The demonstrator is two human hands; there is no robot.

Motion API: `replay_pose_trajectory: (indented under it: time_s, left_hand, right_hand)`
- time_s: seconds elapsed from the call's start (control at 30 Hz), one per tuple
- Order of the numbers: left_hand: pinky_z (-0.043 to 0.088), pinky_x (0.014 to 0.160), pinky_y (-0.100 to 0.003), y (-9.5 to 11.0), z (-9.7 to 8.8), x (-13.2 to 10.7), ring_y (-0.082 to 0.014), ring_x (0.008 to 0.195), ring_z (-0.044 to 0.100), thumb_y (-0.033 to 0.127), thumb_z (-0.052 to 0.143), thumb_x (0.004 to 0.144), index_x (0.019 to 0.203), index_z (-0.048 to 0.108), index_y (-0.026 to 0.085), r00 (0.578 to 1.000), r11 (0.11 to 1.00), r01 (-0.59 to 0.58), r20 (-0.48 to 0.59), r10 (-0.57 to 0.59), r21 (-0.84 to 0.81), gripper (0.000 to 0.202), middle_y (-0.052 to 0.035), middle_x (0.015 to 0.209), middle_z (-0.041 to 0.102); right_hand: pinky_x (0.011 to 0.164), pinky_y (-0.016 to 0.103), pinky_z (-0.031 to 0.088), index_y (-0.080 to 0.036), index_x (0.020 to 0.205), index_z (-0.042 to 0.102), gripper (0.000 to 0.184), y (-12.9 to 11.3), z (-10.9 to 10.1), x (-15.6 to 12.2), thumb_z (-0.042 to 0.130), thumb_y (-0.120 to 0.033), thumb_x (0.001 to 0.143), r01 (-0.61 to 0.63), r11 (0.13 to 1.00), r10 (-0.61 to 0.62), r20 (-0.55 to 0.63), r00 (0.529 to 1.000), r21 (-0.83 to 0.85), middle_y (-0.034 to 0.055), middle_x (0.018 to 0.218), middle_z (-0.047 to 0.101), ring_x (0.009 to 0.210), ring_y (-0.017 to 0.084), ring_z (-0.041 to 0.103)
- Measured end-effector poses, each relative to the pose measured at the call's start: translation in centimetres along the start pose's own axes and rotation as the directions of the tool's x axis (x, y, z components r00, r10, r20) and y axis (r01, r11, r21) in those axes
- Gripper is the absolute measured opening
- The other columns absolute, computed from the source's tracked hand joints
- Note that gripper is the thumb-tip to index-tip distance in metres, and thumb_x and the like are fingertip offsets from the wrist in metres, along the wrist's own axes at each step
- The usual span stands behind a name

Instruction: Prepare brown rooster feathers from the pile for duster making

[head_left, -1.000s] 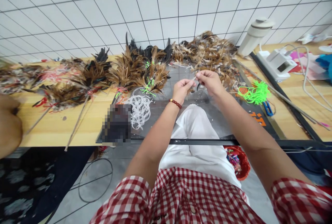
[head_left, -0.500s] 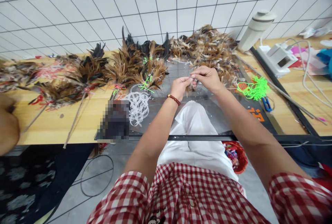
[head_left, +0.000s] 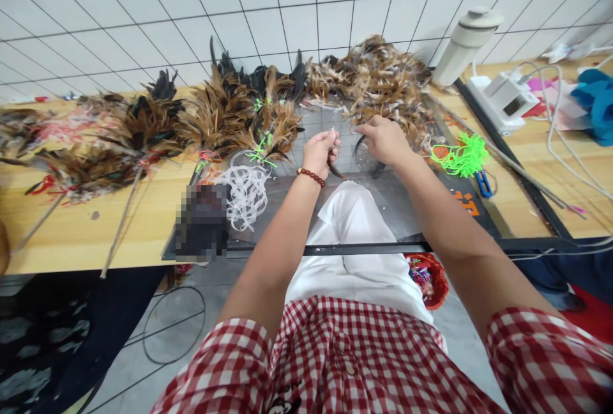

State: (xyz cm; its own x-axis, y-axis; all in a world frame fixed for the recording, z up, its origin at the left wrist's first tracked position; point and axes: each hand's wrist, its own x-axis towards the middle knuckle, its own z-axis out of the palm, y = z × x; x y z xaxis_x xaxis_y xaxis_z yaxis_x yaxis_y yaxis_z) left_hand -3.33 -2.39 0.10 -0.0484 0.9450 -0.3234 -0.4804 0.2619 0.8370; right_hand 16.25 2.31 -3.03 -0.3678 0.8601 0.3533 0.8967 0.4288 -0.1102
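Observation:
My left hand (head_left: 322, 155), with a beaded bracelet on the wrist, is closed around a small brown feather (head_left: 334, 170). The pale quill end pokes up above the thumb, and the dark tip hangs below the fingers. Just to the right, my right hand (head_left: 387, 140) is bent over the table with its fingers together. A dark curved feather (head_left: 359, 143) shows under its fingertips and appears pinched there. Behind that hand rises a heap of loose brown feathers (head_left: 383, 78). Tied feather bunches (head_left: 215, 117) stand to the left of both hands.
White ribbon strips (head_left: 246, 195) lie left of my forearm. At the right are bright green strings (head_left: 462, 154), a blue clip-like object (head_left: 484, 184), thin sticks (head_left: 531, 174), a pale bottle (head_left: 467, 46) and a power strip (head_left: 495, 104) with cables. A red basket (head_left: 438, 283) stands below the table edge.
My hands were together at the fingertips and are now apart. The right hand has turned downward, and the feather in my left hand shows more clearly. The whole view has shifted slightly.

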Motion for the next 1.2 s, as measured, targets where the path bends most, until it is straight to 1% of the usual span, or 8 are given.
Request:
replay_pose_trajectory:
  time_s: [0.17, 0.27, 0.4, 0.6, 0.8, 0.93, 1.03, 1.2]
  left_hand:
    - [0.042, 0.057, -0.019, -0.5, 0.0, 0.2, -0.0065, 0.056, 0.06, 0.012, 0.068, 0.095, 0.077, 0.063, 0.015, 0.999, 0.998, 0.041, 0.024, -0.04, -0.045, 0.019, 0.0017, 0.066, 0.066]
    - [0.051, 0.07, -0.025, -0.7, 0.0, 0.3, -0.0113, 0.066, 0.067, 0.012, 0.067, 0.095, 0.078, 0.063, 0.015, 0.993, 0.99, 0.086, 0.091, -0.076, -0.11, 0.018, -0.0025, 0.074, 0.072]
    - [0.054, 0.076, -0.028, -0.4, -0.4, 0.3, -0.0106, 0.064, 0.062, 0.012, 0.066, 0.096, 0.076, 0.065, 0.016, 0.986, 0.964, 0.097, 0.158, -0.059, -0.246, 0.02, 0.0007, 0.069, 0.068]
    - [0.056, 0.08, -0.027, 0.1, -0.7, 0.2, -0.013, 0.075, 0.067, 0.012, 0.065, 0.096, 0.081, 0.068, 0.017, 0.984, 0.968, 0.077, 0.175, -0.034, -0.241, 0.016, -0.0031, 0.08, 0.076]
    - [0.054, 0.082, -0.027, -1.0, 0.0, 0.6, -0.0091, 0.064, 0.063, 0.011, 0.066, 0.096, 0.074, 0.065, 0.016, 0.998, 0.964, -0.008, 0.063, 0.025, -0.264, 0.022, 0.0025, 0.064, 0.065]
    - [0.053, 0.081, -0.026, -1.9, 0.2, 1.0, -0.0092, 0.063, 0.065, 0.018, 0.079, 0.089, 0.071, 0.066, 0.015, 0.994, 0.974, -0.085, 0.044, 0.096, -0.208, 0.022, 0.0017, 0.065, 0.068]
    - [0.052, 0.076, -0.024, -2.4, 0.4, 1.2, -0.0083, 0.061, 0.064, 0.02, 0.082, 0.086, 0.07, 0.067, 0.015, 0.989, 0.982, -0.127, 0.063, 0.137, -0.139, 0.023, 0.0017, 0.064, 0.069]
    - [0.05, 0.069, -0.02, -2.3, 0.5, 0.8, -0.0066, 0.06, 0.062, 0.011, 0.073, 0.091, 0.071, 0.068, 0.016, 0.992, 0.988, -0.101, 0.058, 0.108, -0.116, 0.021, 0.0027, 0.062, 0.07]
  right_hand:
    - [0.084, 0.041, 0.048, -0.02, 0.106, 0.082, 0.033, -1.2, -0.3, 0.0, 0.05, -0.025, 0.1, -0.017, 0.994, 0.039, -0.192, 0.981, 0.112, 0.0137, 0.102, 0.078, 0.098, 0.03, 0.069]
    - [0.093, 0.042, 0.047, -0.023, 0.108, 0.08, 0.036, -2.1, -0.6, -0.1, 0.045, -0.03, 0.105, 0.17, 0.957, -0.078, -0.358, 0.931, 0.235, 0.0119, 0.107, 0.079, 0.104, 0.027, 0.07]
    - [0.09, 0.044, 0.047, -0.028, 0.105, 0.08, 0.037, -3.4, -0.4, -0.3, 0.045, -0.037, 0.107, 0.396, 0.883, -0.297, -0.352, 0.887, 0.253, 0.0101, 0.11, 0.081, 0.101, 0.025, 0.071]
    - [0.091, 0.045, 0.049, -0.027, 0.098, 0.079, 0.033, -4.3, 0.1, -0.6, 0.048, -0.038, 0.103, 0.423, 0.854, -0.338, -0.297, 0.893, 0.304, 0.0113, 0.111, 0.083, 0.108, 0.027, 0.073]
    - [0.088, 0.041, 0.053, -0.024, 0.095, 0.077, 0.024, -4.7, -1.1, -0.9, 0.065, -0.044, 0.09, 0.23, 0.79, -0.043, -0.324, 0.945, 0.568, 0.0086, 0.097, 0.081, 0.086, 0.024, 0.071]
    - [0.08, 0.035, 0.054, -0.024, 0.091, 0.072, 0.039, -5.5, -1.5, -0.5, 0.078, -0.06, 0.08, -0.019, 0.528, 0.3, -0.165, 0.939, 0.849, 0.0039, 0.086, 0.073, 0.078, 0.019, 0.064]
    - [0.078, 0.034, 0.054, -0.023, 0.084, 0.07, 0.053, -6.2, -1.3, -0.1, 0.084, -0.072, 0.07, -0.074, 0.327, 0.344, -0.046, 0.938, 0.942, 0.0022, 0.079, 0.069, 0.075, 0.017, 0.063]
    - [0.068, 0.031, 0.05, -0.022, 0.071, 0.07, 0.06, -5.5, -1.8, 0.5, 0.089, -0.078, 0.058, -0.074, 0.214, 0.349, -0.006, 0.937, 0.974, 0.0008, 0.067, 0.064, 0.064, 0.014, 0.055]
